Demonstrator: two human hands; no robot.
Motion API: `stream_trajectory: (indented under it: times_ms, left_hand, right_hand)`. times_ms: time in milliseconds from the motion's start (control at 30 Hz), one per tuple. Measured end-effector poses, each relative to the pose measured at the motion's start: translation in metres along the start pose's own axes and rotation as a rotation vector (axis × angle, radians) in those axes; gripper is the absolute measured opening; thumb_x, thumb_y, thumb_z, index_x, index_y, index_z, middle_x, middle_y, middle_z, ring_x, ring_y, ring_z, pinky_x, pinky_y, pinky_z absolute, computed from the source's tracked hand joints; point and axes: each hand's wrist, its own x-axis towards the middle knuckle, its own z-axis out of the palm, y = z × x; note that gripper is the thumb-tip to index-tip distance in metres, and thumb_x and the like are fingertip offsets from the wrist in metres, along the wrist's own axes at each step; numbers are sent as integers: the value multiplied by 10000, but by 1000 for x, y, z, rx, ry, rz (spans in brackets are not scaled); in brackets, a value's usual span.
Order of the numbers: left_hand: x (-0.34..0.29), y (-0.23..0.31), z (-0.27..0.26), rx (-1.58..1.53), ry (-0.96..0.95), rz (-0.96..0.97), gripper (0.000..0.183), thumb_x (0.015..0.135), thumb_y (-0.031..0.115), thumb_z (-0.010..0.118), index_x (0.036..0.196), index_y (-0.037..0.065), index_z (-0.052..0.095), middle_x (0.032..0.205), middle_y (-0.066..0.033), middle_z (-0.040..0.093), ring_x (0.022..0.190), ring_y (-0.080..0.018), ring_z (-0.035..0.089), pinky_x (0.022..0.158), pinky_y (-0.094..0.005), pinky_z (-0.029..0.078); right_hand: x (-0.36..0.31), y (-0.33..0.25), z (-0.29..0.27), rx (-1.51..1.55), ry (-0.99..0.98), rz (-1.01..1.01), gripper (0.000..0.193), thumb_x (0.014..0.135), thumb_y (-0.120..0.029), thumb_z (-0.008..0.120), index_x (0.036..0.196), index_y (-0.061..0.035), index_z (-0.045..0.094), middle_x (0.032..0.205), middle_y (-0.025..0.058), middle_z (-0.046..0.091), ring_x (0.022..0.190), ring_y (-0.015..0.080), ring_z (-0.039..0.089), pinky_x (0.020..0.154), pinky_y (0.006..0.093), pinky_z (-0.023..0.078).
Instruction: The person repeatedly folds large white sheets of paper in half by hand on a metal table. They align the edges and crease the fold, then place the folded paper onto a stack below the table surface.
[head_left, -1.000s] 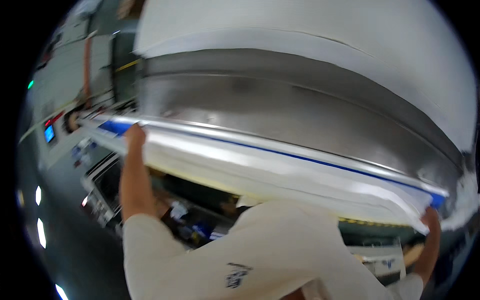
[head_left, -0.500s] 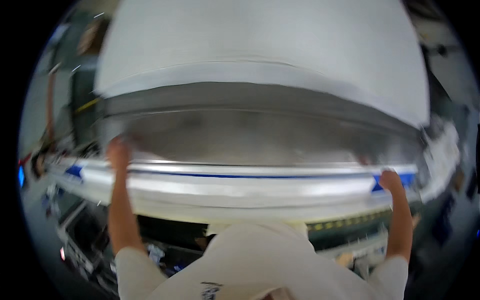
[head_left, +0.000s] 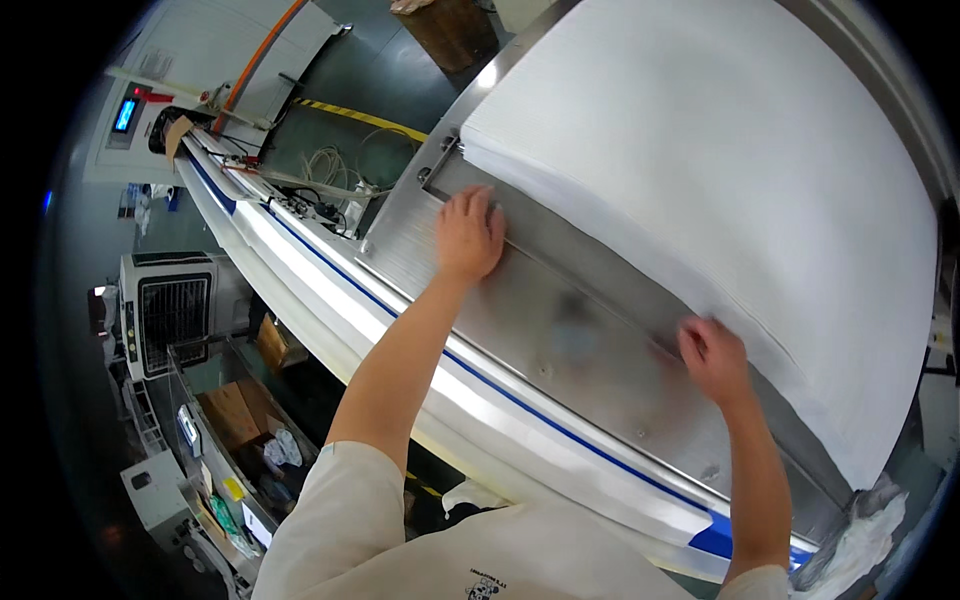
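My left hand (head_left: 470, 235) rests with bent, slightly parted fingers on the metal surface (head_left: 520, 310), near its far left corner. Nothing shows in it. Further right, my right hand (head_left: 712, 355) is curled at the raised metal strip, just short of the white stack's near edge. Its fingertips are partly hidden and a little blurred, so what they grip, if anything, cannot be made out. The broad stack of white sheets (head_left: 700, 150) lies on the metal beyond both hands. Its edge is slightly wavy.
A long white rail (head_left: 480, 400) with a blue stripe runs between me and the metal. Cables (head_left: 330, 165) lie beyond the left corner. Crumpled clear plastic (head_left: 860, 545) hangs at the right end. A cart with a cardboard box (head_left: 240, 415) and an air cooler (head_left: 175, 310) stand left.
My view has turned left, so the rail now runs diagonally. Both hands have moved from near the rail further over the metal, toward the white stack.
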Motion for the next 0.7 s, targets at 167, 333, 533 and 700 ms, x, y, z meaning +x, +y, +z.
stream_trajectory:
  times_ms: [167, 333, 533, 700]
  left_hand:
    - [-3, 1, 15, -29, 4, 65, 324, 832, 194, 567, 1128, 64, 550, 1202, -107, 545, 1148, -288, 491, 1010, -433, 343]
    - [4, 5, 15, -74, -10, 51, 326, 824, 174, 567, 1125, 51, 547, 1204, -102, 540, 1158, -280, 487, 1021, -427, 337]
    - [4, 5, 15, -81, -15, 36, 325, 817, 161, 568, 1119, 44, 546, 1198, -111, 538, 1151, -287, 490, 1017, -429, 338]
    - [6, 3, 16, -91, -6, 33, 330, 819, 155, 566, 1132, 57, 544, 1199, -106, 540, 1145, -292, 488, 1016, -430, 331]
  right_hand:
    - [154, -82, 23, 125, 3, -162, 155, 854, -197, 574, 880, -48, 606, 776, 105, 640, 707, 256, 610, 657, 360, 482]
    - [261, -116, 51, 116, 46, -225, 207, 828, -226, 623, 881, -26, 631, 753, 67, 657, 676, 175, 603, 663, 301, 483]
    - [296, -124, 64, 90, 59, -227, 224, 793, -264, 654, 827, -43, 656, 723, 52, 662, 655, 165, 609, 647, 296, 482]
    - [298, -125, 66, 100, 61, -194, 213, 777, -270, 649, 811, -61, 664, 728, 58, 667, 668, 197, 620, 652, 320, 492]
